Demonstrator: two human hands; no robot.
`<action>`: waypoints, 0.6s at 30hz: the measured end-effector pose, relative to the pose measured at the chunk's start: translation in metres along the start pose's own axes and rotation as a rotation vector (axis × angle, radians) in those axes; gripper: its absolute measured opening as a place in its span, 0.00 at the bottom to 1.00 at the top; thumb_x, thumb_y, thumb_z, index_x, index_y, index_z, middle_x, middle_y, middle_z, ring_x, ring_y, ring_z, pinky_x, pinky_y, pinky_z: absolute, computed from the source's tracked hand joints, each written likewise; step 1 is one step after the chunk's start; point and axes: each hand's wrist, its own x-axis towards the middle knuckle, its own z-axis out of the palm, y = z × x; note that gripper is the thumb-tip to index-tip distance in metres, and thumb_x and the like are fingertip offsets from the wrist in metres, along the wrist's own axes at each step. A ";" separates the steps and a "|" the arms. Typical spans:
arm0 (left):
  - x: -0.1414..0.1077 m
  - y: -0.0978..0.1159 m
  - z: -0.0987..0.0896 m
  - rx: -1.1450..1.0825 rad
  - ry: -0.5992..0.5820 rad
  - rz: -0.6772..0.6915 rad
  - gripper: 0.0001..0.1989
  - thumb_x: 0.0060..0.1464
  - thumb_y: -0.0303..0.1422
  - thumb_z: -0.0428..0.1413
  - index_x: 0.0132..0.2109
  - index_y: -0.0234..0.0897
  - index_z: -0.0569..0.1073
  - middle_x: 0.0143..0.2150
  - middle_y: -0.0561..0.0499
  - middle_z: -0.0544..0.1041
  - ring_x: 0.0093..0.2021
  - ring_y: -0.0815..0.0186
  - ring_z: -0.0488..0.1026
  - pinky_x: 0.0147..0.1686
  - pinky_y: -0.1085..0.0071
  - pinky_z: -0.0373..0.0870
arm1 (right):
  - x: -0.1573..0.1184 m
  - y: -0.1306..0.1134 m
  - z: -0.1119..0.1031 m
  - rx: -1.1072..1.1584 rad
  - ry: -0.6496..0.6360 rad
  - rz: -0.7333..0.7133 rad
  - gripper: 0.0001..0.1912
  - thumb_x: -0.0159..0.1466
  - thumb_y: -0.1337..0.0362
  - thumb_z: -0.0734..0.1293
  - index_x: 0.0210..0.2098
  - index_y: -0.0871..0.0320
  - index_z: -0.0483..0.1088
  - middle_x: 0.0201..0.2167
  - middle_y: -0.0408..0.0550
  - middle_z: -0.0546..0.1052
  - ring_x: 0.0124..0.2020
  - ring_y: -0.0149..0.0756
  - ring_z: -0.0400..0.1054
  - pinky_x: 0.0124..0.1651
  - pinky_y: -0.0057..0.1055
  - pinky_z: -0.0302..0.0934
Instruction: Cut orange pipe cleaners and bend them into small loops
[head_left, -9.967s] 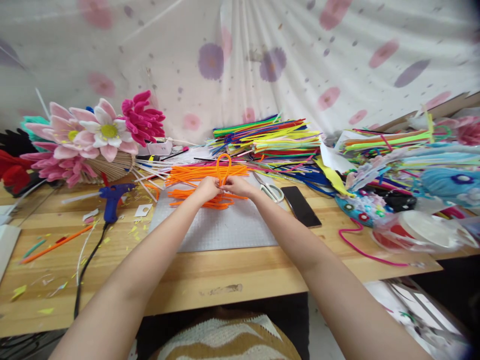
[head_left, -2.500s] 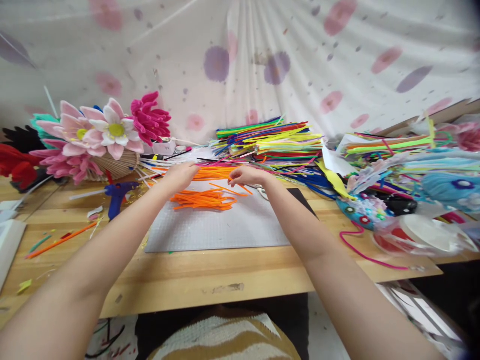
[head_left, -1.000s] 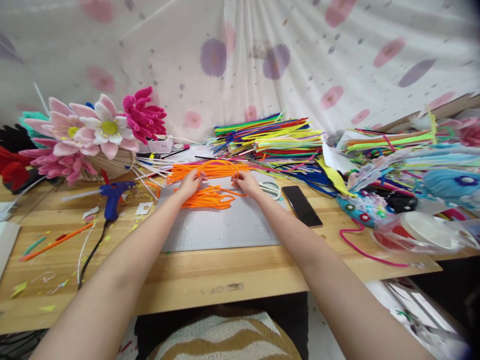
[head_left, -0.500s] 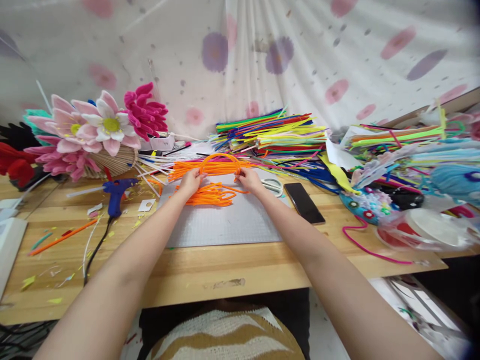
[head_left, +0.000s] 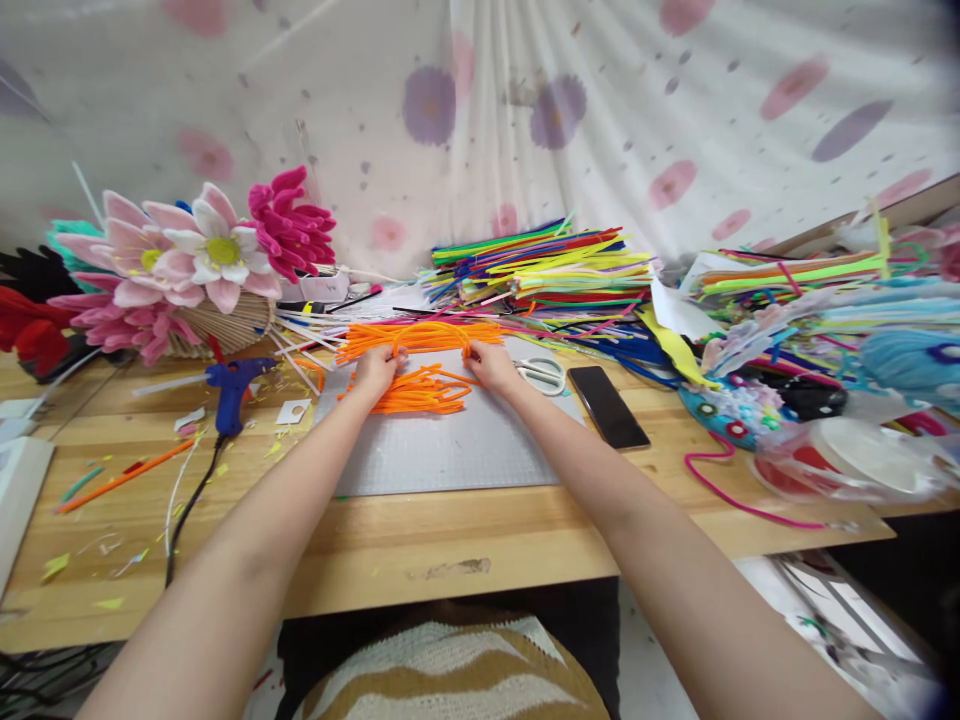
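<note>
An arched orange pipe cleaner (head_left: 441,327) spans between my two hands, one end in each. My left hand (head_left: 379,369) is closed on its left end, above the left part of the grey cutting mat (head_left: 450,455). My right hand (head_left: 489,365) pinches the right end. Just below and between them lies a bundle of short orange pipe cleaners (head_left: 424,391). Behind the hands stretches a pile of longer orange pipe cleaners (head_left: 360,341), against which the arch is hard to pick out. Scissors with pale handles (head_left: 543,375) rest right of my right hand.
A blue glue gun (head_left: 234,390) with a black cord stands left of the mat, a phone (head_left: 608,406) lies to its right. Fuzzy flowers (head_left: 221,250) fill the back left. Colourful pipe cleaners (head_left: 555,262) are heaped behind; a ribbon spool (head_left: 862,455) is at right.
Both hands have moved slightly to the left and down, toward me. The orange arch between them has come lower, now overlapping the long orange pile.
</note>
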 end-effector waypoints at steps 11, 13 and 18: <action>0.000 0.002 -0.001 0.173 0.003 0.023 0.07 0.46 0.29 0.55 0.34 0.38 0.76 0.32 0.50 0.78 0.33 0.66 0.74 0.35 0.71 0.68 | 0.003 0.001 0.003 0.022 -0.011 0.013 0.12 0.56 0.70 0.60 0.40 0.58 0.68 0.35 0.47 0.76 0.36 0.34 0.67 0.38 0.26 0.57; -0.002 0.006 -0.003 0.193 0.000 0.032 0.06 0.46 0.29 0.55 0.33 0.39 0.76 0.33 0.50 0.78 0.35 0.64 0.74 0.37 0.70 0.68 | 0.004 0.002 0.003 0.058 -0.016 0.003 0.12 0.55 0.71 0.61 0.39 0.58 0.69 0.35 0.46 0.76 0.37 0.34 0.67 0.39 0.26 0.57; -0.009 0.019 -0.007 0.214 0.016 0.075 0.09 0.47 0.29 0.55 0.38 0.38 0.75 0.35 0.49 0.78 0.39 0.61 0.74 0.41 0.68 0.67 | 0.007 0.000 0.004 0.180 0.001 0.064 0.07 0.53 0.73 0.62 0.31 0.59 0.68 0.31 0.45 0.75 0.34 0.33 0.67 0.40 0.29 0.59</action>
